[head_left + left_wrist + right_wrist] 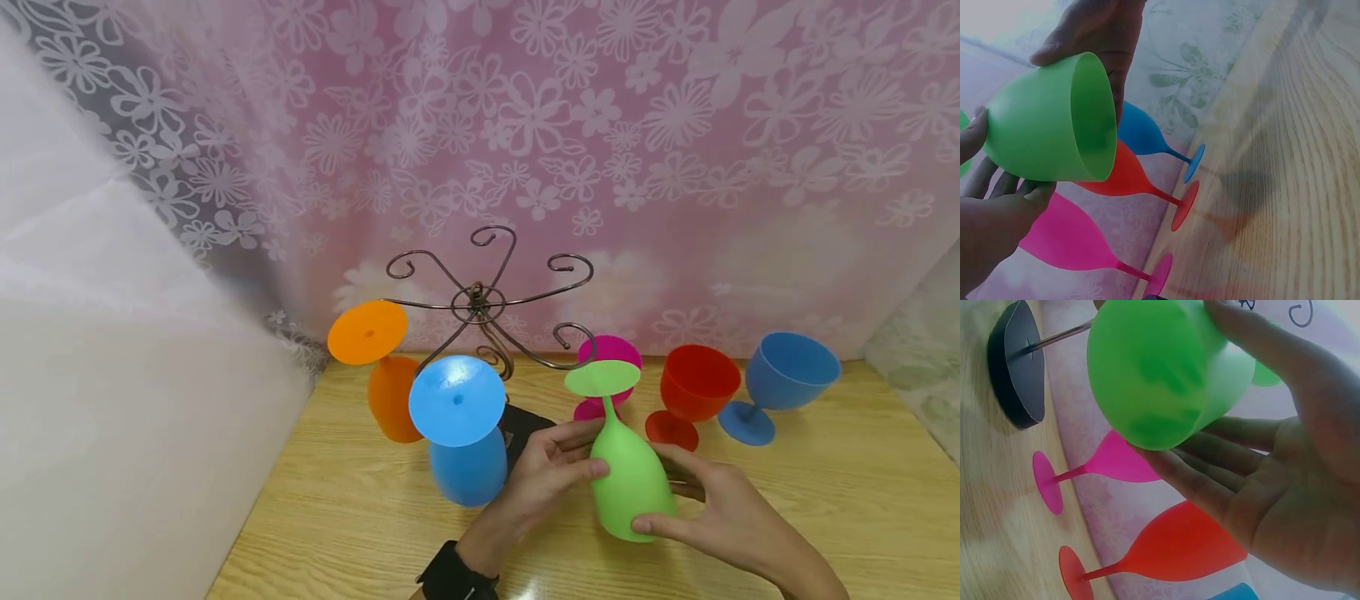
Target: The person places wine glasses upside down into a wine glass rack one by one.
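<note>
Both of my hands hold a light green plastic goblet upside down above the table, its round foot on top. My left hand grips the bowl from the left, thumb in front. On the other side my right hand holds the bowl near its rim, with the thumb low in front. The left wrist view shows the bowl's open mouth clear of the wood. A metal rack with curled arms stands behind. An orange goblet and a blue goblet are upside down at its left and front arms.
Upright at the back right stand a pink goblet, partly hidden behind the green one, a red goblet and another blue goblet. The rack's black base rests on the wooden table. A flowered curtain hangs behind.
</note>
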Demonstrator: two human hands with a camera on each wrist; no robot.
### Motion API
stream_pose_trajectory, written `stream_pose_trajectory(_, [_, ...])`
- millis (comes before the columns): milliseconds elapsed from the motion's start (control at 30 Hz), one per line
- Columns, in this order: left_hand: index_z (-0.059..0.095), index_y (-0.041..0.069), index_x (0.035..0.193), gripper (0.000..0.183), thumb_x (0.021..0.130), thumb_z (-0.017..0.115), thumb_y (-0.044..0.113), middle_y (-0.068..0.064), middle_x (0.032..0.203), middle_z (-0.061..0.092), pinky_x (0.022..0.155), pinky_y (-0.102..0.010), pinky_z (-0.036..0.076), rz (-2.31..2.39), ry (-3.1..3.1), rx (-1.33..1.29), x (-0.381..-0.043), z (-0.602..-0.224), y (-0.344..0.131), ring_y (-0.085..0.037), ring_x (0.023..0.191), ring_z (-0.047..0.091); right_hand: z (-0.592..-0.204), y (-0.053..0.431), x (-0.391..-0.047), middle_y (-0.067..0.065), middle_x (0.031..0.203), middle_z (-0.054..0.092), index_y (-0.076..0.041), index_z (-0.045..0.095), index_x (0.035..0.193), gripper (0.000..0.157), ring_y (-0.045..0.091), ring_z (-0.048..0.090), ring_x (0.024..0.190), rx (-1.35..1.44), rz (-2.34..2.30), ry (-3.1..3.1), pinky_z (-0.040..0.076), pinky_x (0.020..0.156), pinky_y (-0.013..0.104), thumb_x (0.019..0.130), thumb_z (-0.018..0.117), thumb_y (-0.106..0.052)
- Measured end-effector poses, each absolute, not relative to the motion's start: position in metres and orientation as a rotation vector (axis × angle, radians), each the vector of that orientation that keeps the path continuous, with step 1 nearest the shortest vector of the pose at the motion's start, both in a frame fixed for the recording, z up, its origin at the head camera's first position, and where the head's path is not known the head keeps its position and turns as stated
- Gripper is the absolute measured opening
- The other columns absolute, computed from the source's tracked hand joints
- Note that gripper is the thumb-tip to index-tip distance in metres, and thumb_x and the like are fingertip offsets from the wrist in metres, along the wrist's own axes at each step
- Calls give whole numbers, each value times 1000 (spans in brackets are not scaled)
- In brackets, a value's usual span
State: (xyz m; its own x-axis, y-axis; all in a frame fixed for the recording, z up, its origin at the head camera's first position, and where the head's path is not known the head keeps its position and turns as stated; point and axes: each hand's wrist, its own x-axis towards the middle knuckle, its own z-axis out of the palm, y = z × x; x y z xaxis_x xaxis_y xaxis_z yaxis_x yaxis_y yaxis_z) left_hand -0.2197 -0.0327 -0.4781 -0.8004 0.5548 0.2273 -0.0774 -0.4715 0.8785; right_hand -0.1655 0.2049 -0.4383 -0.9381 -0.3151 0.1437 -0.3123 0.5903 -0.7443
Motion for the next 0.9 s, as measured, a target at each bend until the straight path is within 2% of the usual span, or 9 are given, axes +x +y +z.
stream_pose_trajectory(167, [45,-12,147,67,93,77,10,-25,150,49,111,-42,45,2304,1352,782,-220,-479,-34,-31,138,51,-441,201,-167,5,122,69,-4,59,137,82,24,73,99,-582,-1284,2835,62,81,38,74,93,-44])
stream_pose_trajectory(333, [45,-12,147,73,91,80,20,-24,150,50,112,-42,44,2307,1410,825,-222,-481,-35,-28,137,52,-442,199,-168,4,121,69,-3,58,137,82,22,73,98,-575,-1300,2843,62,81,37,75,93,-43])
stream_pose_trajectory(433, [47,-11,146,66,95,76,18,-27,148,51,111,-46,44,2288,1499,890,-225,-483,-38,-32,137,53,-442,198,-169,7,121,68,-2,58,137,82,25,73,97,-558,-1320,2851,62,80,37,74,93,-42])
stream_pose_trajectory(500, [48,-11,146,57,98,70,9,-29,148,50,112,-50,43,2228,1583,907,-231,-486,-45,-34,137,52,-441,197,-169,10,122,67,-2,57,138,83,27,73,98,-533,-1335,2865,62,79,39,74,93,-41])
stream_pose_trajectory(633, [53,-11,141,42,101,61,-1,-29,142,55,108,-42,49,1927,1915,894,-239,-476,-72,-38,132,56,-443,196,-169,13,125,66,-3,57,138,83,34,72,101,-508,-1379,2907,63,79,40,74,94,-38])
stream_pose_trajectory(800, [64,-15,124,29,102,61,4,-31,123,67,99,-42,55,1660,2220,849,-226,-432,-107,-47,116,64,-444,195,-169,11,129,64,-6,56,141,82,36,69,109,-561,-1467,2967,57,85,20,73,96,-29])
stream_pose_trajectory(833, [65,-16,121,30,102,63,6,-31,120,68,98,-45,56,1692,2228,854,-229,-435,-113,-48,114,65,-443,195,-170,10,130,63,-6,55,142,82,36,68,111,-569,-1492,2969,54,86,16,73,96,-27])
stream_pose_trajectory(867, [66,-15,119,31,101,65,11,-27,117,71,97,-43,56,1725,2235,855,-233,-442,-120,-43,112,68,-443,195,-170,10,131,63,-6,55,143,83,34,67,113,-571,-1509,2977,51,87,12,73,96,-25])
stream_pose_trajectory(900, [63,-18,120,36,103,63,14,-29,116,70,98,-45,55,1780,2204,916,-238,-451,-127,-44,112,67,-442,195,-170,10,132,62,-6,54,144,84,29,67,115,-574,-1528,2981,49,88,10,73,96,-23])
